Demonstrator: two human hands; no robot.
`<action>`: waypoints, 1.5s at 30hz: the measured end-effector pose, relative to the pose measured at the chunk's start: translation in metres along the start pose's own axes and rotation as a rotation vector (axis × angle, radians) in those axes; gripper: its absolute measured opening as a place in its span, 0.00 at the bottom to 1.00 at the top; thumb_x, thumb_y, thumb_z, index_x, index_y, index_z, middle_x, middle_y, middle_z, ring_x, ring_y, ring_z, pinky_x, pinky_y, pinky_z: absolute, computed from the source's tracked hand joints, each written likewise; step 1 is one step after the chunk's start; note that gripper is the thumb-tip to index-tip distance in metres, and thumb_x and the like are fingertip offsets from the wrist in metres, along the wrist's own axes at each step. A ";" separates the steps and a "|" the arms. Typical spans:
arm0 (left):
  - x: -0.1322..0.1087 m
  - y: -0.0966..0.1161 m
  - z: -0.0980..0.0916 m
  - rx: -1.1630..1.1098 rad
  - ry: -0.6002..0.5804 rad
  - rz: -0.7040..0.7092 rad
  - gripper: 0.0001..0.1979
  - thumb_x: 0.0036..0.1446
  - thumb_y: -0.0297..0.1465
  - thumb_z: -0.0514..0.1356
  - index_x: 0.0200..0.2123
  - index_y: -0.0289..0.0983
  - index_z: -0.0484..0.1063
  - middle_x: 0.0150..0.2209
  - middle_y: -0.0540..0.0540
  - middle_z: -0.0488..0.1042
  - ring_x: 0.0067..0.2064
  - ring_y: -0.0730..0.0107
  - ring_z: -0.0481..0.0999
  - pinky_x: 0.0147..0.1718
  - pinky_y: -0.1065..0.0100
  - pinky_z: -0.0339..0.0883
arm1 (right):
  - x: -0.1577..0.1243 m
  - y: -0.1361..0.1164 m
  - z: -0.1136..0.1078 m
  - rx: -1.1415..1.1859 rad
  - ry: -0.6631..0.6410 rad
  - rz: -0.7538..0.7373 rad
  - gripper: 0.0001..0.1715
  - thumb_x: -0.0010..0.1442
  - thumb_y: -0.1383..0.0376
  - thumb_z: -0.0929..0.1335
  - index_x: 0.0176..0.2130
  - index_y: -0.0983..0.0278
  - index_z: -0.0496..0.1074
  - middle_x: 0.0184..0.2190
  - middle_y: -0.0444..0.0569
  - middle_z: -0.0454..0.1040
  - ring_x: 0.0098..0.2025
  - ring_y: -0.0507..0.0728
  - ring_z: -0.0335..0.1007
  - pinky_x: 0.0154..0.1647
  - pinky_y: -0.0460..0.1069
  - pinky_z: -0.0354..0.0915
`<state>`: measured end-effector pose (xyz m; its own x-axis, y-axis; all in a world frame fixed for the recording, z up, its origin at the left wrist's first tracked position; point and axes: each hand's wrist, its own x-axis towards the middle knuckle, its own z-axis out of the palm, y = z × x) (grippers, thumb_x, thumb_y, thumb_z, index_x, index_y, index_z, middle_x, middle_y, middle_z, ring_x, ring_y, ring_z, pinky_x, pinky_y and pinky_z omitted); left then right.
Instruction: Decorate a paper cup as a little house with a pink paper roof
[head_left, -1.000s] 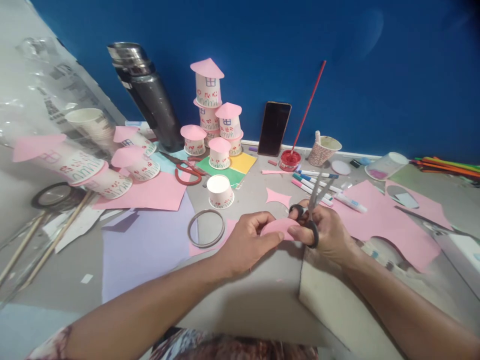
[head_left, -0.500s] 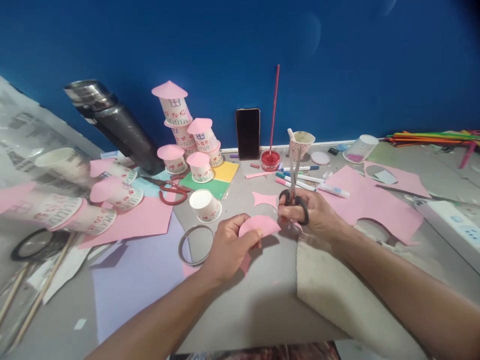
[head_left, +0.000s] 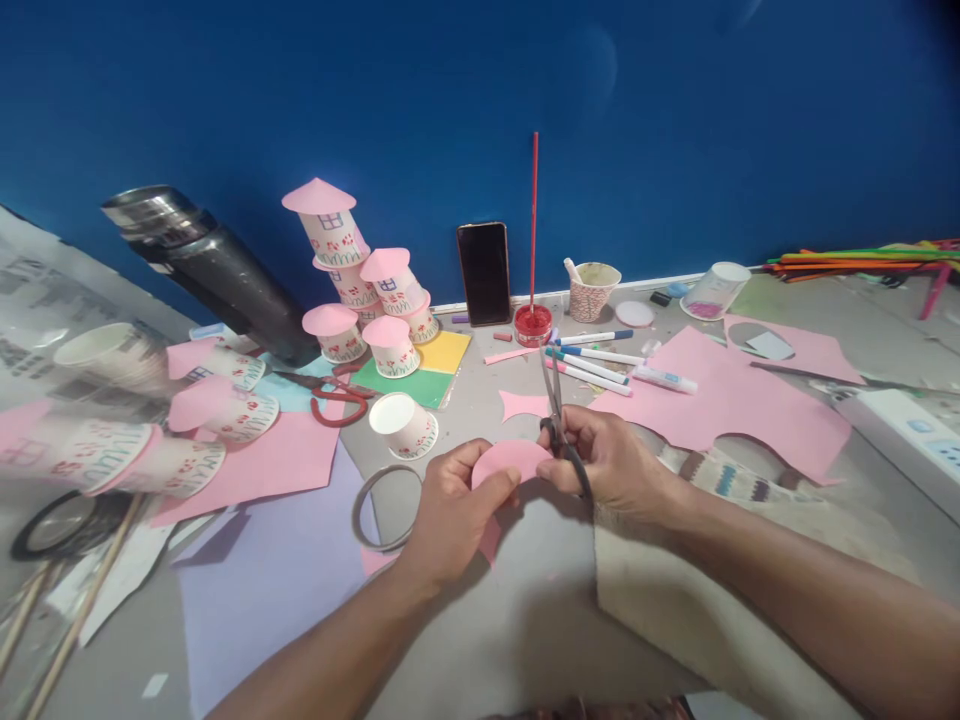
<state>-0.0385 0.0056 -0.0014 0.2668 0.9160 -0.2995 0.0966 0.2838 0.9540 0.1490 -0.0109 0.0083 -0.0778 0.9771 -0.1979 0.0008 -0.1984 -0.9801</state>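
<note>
My left hand [head_left: 461,505] pinches a rounded pink paper piece [head_left: 504,460] between thumb and fingers, above the table. My right hand [head_left: 619,462] is closed around the dark handles of a pair of scissors [head_left: 556,405], whose blades point up and away from me. The right thumb and fingertips meet the right edge of the pink piece. Just beyond the hands lies a pink offcut [head_left: 523,405] with curved sides. A grey ring [head_left: 358,510] and a white paper cup [head_left: 405,425] stand left of my left hand.
At the back left, pink-roofed cup towers [head_left: 336,240] stand beside a black flask [head_left: 225,280]. Red-handled pliers [head_left: 337,410] lie near them. A phone [head_left: 484,275] leans on the wall. Markers [head_left: 592,372], cut pink sheet [head_left: 757,400] and a white power strip [head_left: 911,440] lie to the right.
My right hand has moved in to the left and turned the scissors, and its fingertips now reach the pink piece's edge. The left hand keeps its pinch. The view has shifted slightly.
</note>
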 end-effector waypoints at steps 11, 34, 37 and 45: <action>-0.001 -0.004 0.001 0.110 -0.111 -0.014 0.12 0.50 0.37 0.67 0.23 0.36 0.71 0.21 0.51 0.71 0.25 0.73 0.67 0.25 0.71 0.59 | 0.003 0.007 -0.006 -0.131 -0.114 -0.009 0.13 0.46 0.62 0.74 0.31 0.62 0.69 0.23 0.38 0.66 0.27 0.50 0.58 0.26 0.46 0.55; 0.004 -0.002 -0.004 0.289 -0.161 0.005 0.04 0.42 0.31 0.59 0.21 0.37 0.69 0.19 0.52 0.68 0.23 0.73 0.65 0.21 0.71 0.53 | -0.001 0.008 -0.003 -0.207 -0.026 -0.068 0.09 0.45 0.64 0.72 0.29 0.61 0.70 0.24 0.40 0.69 0.28 0.52 0.61 0.28 0.46 0.59; 0.005 -0.002 -0.005 0.314 -0.147 0.014 0.04 0.42 0.32 0.59 0.22 0.37 0.69 0.20 0.52 0.68 0.23 0.73 0.65 0.21 0.71 0.52 | 0.000 0.008 -0.003 -0.171 -0.029 -0.045 0.11 0.46 0.63 0.73 0.30 0.61 0.70 0.25 0.40 0.69 0.28 0.51 0.61 0.28 0.46 0.58; 0.002 -0.003 -0.004 0.289 -0.086 0.090 0.06 0.47 0.32 0.60 0.23 0.37 0.68 0.20 0.53 0.67 0.25 0.74 0.63 0.23 0.71 0.53 | 0.000 0.016 0.002 -0.013 -0.067 -0.025 0.25 0.45 0.65 0.76 0.44 0.60 0.70 0.31 0.42 0.74 0.32 0.54 0.68 0.28 0.47 0.63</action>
<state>-0.0417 0.0077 -0.0052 0.3655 0.9031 -0.2255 0.3341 0.0988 0.9374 0.1469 -0.0141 -0.0072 -0.1448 0.9743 -0.1726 0.0115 -0.1728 -0.9849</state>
